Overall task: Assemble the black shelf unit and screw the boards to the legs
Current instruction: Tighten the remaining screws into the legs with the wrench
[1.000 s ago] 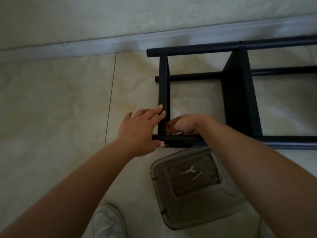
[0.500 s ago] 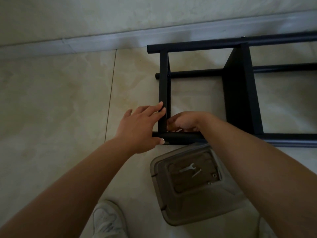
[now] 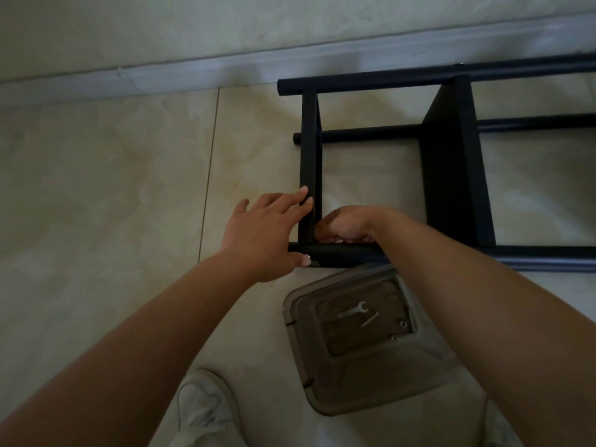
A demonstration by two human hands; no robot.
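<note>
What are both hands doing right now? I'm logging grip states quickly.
Left hand: open, straight fingers pressing the end board, thumb on the near leg.
Right hand: fingers curled at the joint; contents cannot be told.

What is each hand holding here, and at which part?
The left hand presses straight fingers on the end board's outer face, beside the near leg. Whether the right hand grips anything cannot be told.

A floor of large glossy beige marble-look tiles point(image 3: 106, 195) fills most of the view, a thin dark grout line point(image 3: 209, 175) running up toward the wall. A pale grey skirting board point(image 3: 193, 72) edges the cream wall point(image 3: 225, 24). Light is dim.
</note>
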